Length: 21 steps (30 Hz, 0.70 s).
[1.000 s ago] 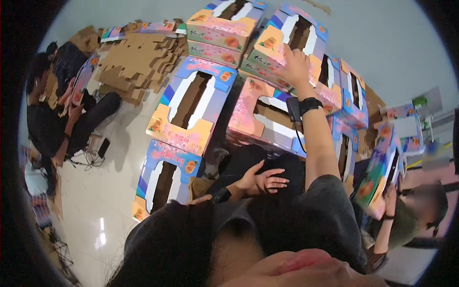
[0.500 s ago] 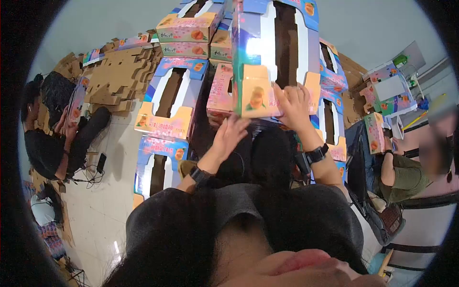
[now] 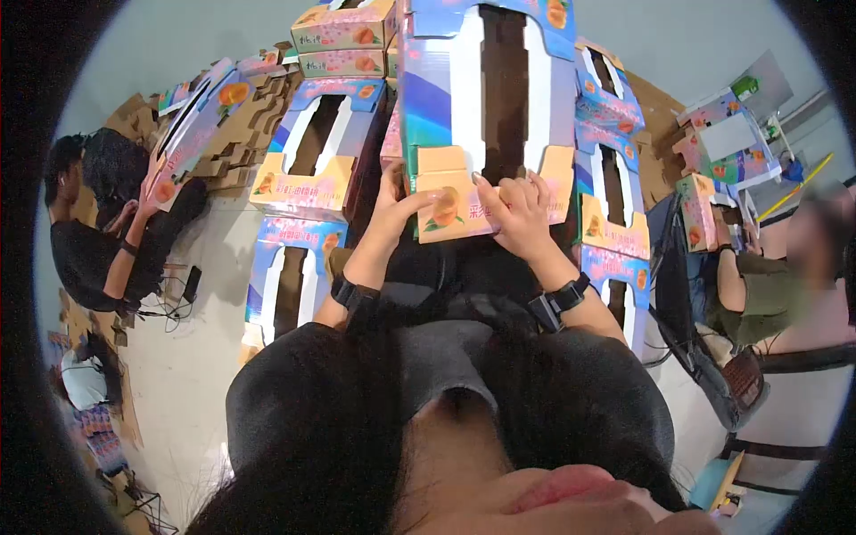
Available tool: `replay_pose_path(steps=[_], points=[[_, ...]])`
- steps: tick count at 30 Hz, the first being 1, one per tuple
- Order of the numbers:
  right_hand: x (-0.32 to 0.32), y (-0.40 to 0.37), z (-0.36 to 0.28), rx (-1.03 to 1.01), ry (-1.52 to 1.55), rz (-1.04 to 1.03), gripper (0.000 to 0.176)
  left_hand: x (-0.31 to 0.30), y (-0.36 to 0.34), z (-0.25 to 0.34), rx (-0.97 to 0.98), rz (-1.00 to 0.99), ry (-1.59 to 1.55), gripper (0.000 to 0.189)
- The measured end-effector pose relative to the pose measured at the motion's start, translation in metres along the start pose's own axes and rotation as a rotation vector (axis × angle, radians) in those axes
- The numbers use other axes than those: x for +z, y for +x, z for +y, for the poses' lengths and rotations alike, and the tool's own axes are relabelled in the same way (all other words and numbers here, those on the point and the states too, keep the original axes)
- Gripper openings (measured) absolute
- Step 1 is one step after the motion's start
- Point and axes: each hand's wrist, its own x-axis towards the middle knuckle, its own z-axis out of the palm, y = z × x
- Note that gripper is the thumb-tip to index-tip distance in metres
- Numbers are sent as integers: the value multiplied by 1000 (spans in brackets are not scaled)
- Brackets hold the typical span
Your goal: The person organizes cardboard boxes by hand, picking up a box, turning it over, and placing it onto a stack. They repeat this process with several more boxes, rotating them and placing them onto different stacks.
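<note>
A large cardboard fruit box [image 3: 428, 107], blue and purple with a pale orange end panel showing a printed peach, stands tilted toward me over my lap. White-edged flaps border a long opening in its upper face, with brown cardboard inside. My left hand [image 3: 388, 218] holds the box's near left corner, thumb across the end panel and fingers along the side. On the same end panel, my right hand [image 3: 519, 212] has its fingers bent over the upper edge beside the opening. Both wrists carry black bands.
Similar boxes are stacked at left [image 3: 303, 169] and right [image 3: 615, 196]. Flat brown cardboard [image 3: 241, 134] lies at the far left. A person [image 3: 98, 223] at left handles a box; another person [image 3: 758, 276] at right holds a smaller one [image 3: 700, 218].
My left hand has moved from in front of the box onto its left corner. The box has shifted left in view. The person at left has raised a box higher.
</note>
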Motion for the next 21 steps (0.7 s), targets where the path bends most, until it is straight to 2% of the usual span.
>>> replay_pose_path(steps=[3,8,9,12,13,16,17,20,21], points=[[5,-13,-17,20,23,-23,49,-24,-10,-27,-40,35,-39,77],[18,-27,-40,18,67,-60,51,-42,-25,-40,-106,54,-115,70],[17,-29,-39,-2,49,-157,56,-45,-29,-39,-120,18,-136,72],[3,-23,-43,69,314,-159,69,-51,-35,-42,-120,43,-116,75],[4,-28,-42,60,312,-198,80,-53,-36,-43,-124,46,-98,78],[-10,-30,-38,150,296,-92,76,-61,-35,-44,-115,-22,-88,80],[-8,-34,-30,162,197,3,78,-61,-35,-43,-118,-36,-84,81],[-22,-32,8,377,254,121,96,-64,-36,-40,-145,-72,-72,82],[-23,-37,20,479,311,93,99,-69,-36,-43,-161,-83,-67,81]])
